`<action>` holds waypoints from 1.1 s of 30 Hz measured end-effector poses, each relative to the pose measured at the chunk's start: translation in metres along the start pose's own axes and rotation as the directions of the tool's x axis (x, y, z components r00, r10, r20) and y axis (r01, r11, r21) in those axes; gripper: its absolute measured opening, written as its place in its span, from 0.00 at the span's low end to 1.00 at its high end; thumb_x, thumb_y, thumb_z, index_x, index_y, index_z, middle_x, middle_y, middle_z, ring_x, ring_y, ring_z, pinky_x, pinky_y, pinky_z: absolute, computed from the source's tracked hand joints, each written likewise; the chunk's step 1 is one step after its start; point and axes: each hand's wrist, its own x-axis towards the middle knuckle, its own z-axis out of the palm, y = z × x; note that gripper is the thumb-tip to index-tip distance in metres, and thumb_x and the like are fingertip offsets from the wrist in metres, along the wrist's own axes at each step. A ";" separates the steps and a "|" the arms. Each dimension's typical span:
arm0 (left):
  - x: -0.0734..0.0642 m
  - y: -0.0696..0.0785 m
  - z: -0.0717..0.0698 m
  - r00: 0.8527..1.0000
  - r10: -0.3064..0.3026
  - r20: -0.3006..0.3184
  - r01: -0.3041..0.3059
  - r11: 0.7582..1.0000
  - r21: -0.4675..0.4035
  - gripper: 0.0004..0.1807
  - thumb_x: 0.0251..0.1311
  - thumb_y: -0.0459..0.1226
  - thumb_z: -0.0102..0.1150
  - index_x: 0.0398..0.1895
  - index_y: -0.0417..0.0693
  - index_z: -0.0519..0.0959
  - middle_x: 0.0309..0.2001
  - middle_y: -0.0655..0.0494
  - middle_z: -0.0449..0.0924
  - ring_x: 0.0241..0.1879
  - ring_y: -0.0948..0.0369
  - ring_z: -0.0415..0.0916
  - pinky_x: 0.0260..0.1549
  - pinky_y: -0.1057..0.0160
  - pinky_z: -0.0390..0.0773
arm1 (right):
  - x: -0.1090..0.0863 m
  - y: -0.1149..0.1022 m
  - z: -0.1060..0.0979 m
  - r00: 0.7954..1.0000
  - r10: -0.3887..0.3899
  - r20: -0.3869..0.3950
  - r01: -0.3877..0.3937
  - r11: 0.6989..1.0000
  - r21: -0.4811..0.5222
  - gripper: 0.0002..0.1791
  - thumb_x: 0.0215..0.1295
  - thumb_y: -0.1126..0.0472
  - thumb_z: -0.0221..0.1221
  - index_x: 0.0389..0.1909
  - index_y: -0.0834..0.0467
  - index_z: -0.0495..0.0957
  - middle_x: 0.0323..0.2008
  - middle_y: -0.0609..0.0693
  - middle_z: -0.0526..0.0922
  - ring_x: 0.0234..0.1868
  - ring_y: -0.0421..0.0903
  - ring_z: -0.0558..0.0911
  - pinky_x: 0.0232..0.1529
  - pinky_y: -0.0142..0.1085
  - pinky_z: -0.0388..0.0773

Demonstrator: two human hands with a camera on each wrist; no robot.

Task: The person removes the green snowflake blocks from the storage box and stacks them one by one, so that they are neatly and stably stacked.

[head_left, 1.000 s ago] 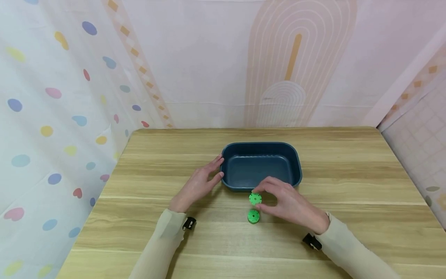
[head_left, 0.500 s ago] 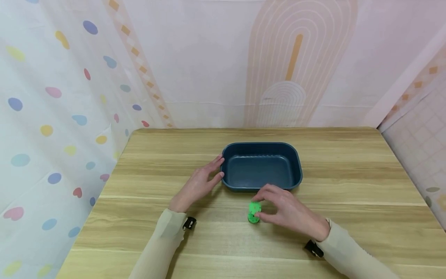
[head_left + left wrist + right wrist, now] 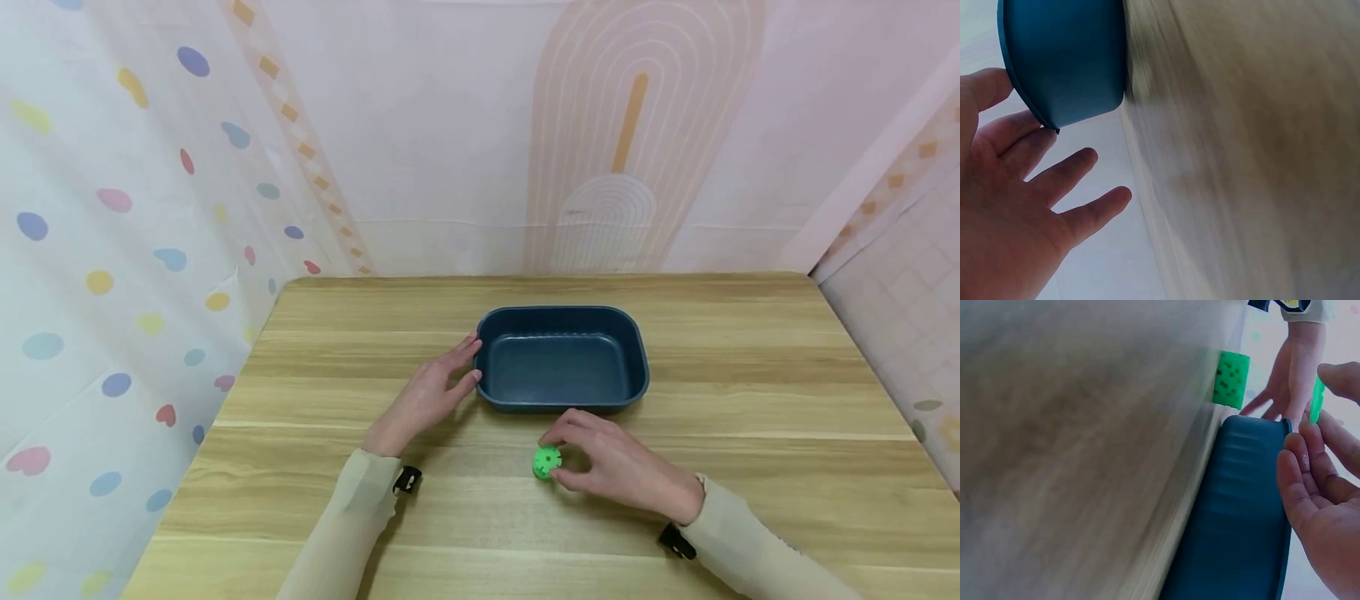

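Between the thumb and fingertips of my right hand (image 3: 618, 462) I pinch a thin green notched disc (image 3: 1317, 400). In the right wrist view it stays apart from a short stack of green discs (image 3: 1232, 380) standing on the table. Seen from the head, the held disc (image 3: 548, 458) covers most of that stack. My left hand (image 3: 427, 396) rests its spread fingertips against the left side of a dark blue rectangular tub (image 3: 562, 408). In the left wrist view, thumb and fingers touch the tub's rim (image 3: 1022, 94), and two fingers stretch out free of it.
The tub lies on a wood-grain table (image 3: 750, 375), just beyond the green discs. A patterned cloth (image 3: 450, 125) hangs behind the table and along its left side. Black clips (image 3: 407, 480) show at both cuffs.
My right hand has brought the green disc from near the tub's front edge toward me, over the stack. My left hand and the tub have stayed in place.
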 end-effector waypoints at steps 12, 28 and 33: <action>0.000 0.002 -0.002 1.000 -0.009 0.010 0.009 1.000 -0.002 0.31 0.80 0.45 0.51 0.80 0.44 0.61 0.81 0.53 0.54 0.77 0.51 0.56 0.73 0.47 0.62 | 0.005 0.003 0.005 0.996 0.007 0.089 -0.008 1.000 0.006 0.13 0.68 0.57 0.70 0.51 0.50 0.84 0.49 0.38 0.76 0.48 0.39 0.78 0.54 0.36 0.79; -0.002 0.000 -0.002 1.000 0.017 -0.006 -0.017 1.000 -0.008 0.31 0.80 0.44 0.52 0.79 0.41 0.62 0.80 0.51 0.55 0.77 0.49 0.57 0.72 0.45 0.62 | 0.014 0.009 0.008 0.986 -0.033 0.163 0.040 0.998 -0.040 0.11 0.68 0.59 0.69 0.50 0.51 0.84 0.49 0.40 0.81 0.48 0.36 0.79 0.53 0.36 0.80; -0.001 -0.001 -0.002 0.999 0.034 -0.015 -0.035 0.999 -0.009 0.31 0.80 0.43 0.52 0.79 0.40 0.62 0.80 0.51 0.55 0.76 0.48 0.58 0.72 0.45 0.64 | 0.016 0.011 0.007 0.982 -0.004 0.187 0.012 0.999 -0.040 0.11 0.68 0.58 0.69 0.50 0.50 0.84 0.48 0.39 0.82 0.47 0.35 0.79 0.53 0.36 0.80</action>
